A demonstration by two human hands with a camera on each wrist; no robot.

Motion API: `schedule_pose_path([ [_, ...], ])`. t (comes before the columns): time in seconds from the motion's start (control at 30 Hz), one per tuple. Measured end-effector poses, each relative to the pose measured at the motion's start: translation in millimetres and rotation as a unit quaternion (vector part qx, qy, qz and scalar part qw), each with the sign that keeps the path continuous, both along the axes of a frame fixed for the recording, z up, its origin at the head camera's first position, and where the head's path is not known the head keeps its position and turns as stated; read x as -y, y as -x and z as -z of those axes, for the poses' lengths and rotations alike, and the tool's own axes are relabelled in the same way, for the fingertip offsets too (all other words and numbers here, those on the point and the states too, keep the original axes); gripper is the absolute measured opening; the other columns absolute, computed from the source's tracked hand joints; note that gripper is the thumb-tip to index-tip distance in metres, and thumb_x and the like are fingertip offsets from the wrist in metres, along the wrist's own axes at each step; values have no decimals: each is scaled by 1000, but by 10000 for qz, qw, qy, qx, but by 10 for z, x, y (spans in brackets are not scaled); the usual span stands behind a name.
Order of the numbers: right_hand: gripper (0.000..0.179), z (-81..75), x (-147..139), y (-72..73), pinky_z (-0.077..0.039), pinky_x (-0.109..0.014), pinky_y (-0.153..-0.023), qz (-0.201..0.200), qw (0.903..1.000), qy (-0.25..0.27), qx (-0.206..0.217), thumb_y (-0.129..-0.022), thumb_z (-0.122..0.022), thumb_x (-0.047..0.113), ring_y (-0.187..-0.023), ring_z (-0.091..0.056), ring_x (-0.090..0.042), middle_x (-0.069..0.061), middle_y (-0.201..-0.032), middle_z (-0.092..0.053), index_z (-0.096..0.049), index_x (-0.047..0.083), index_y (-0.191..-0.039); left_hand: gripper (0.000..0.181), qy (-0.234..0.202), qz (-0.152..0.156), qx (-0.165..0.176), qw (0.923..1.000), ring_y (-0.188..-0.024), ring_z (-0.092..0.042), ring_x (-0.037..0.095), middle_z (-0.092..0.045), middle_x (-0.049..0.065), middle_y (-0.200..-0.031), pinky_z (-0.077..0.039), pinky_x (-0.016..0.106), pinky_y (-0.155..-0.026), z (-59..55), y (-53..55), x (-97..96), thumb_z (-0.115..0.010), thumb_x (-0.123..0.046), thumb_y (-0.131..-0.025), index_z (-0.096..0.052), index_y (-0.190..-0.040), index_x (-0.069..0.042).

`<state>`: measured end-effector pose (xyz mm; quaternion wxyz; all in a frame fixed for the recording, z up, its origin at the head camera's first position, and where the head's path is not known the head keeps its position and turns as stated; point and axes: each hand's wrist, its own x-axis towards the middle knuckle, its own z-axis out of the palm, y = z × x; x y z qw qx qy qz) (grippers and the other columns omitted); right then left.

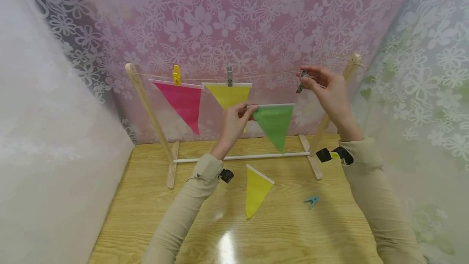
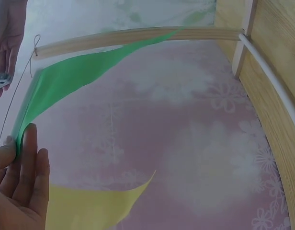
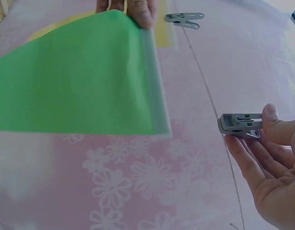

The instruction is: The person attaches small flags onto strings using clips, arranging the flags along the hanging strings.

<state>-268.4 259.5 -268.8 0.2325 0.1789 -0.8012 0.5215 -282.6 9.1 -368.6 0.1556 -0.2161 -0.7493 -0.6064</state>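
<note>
My left hand [image 1: 236, 121] pinches the left end of the white top edge of a green pennant [image 1: 275, 123], which hangs point down below the string. Higher up to the right, my right hand [image 1: 331, 93] holds a grey clothespin [image 1: 301, 81] between thumb and fingers. In the right wrist view that grey clothespin [image 3: 241, 123] overlaps the string [image 3: 205, 81]. To the left, a yellow clothespin [image 1: 176, 75] holds a pink pennant [image 1: 185, 103] on the string. Another grey clothespin [image 1: 229, 75] fastens a yellow pennant [image 1: 229, 93], partly hidden behind my left hand.
The string runs between two wooden posts [image 1: 148, 109] joined low down by a white rod [image 1: 264, 157]. On the wooden table [image 1: 146, 215] lie a loose yellow pennant [image 1: 257, 192] and a blue clothespin [image 1: 312, 201]. Flowered curtain stands behind, with pale panels at both sides.
</note>
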Motion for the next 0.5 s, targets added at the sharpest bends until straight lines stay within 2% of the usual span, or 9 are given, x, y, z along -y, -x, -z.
schedule_pose_path([
  [0.3,30,-347,106,102,-55,-16,-85,-260,9989,315,208,-96,-72,16,-101,-69,-7,1,-112,-74,-71,6,-124,23,-3,-68,-302,9995,-70,-71,13,-78,8,-92,-59,24,-70,-116,10,-52,-67,-24,-99,-77,-112,-8],
  [0.5,27,-488,154,183,-55,-16,-84,-218,9987,241,403,-94,-74,17,-99,-70,-6,8,-105,-75,-74,8,-119,23,-194,-13,-259,9995,-69,-72,14,-78,8,-91,-60,25,-70,-187,1,-68,-68,-24,-99,-77,-112,-7],
])
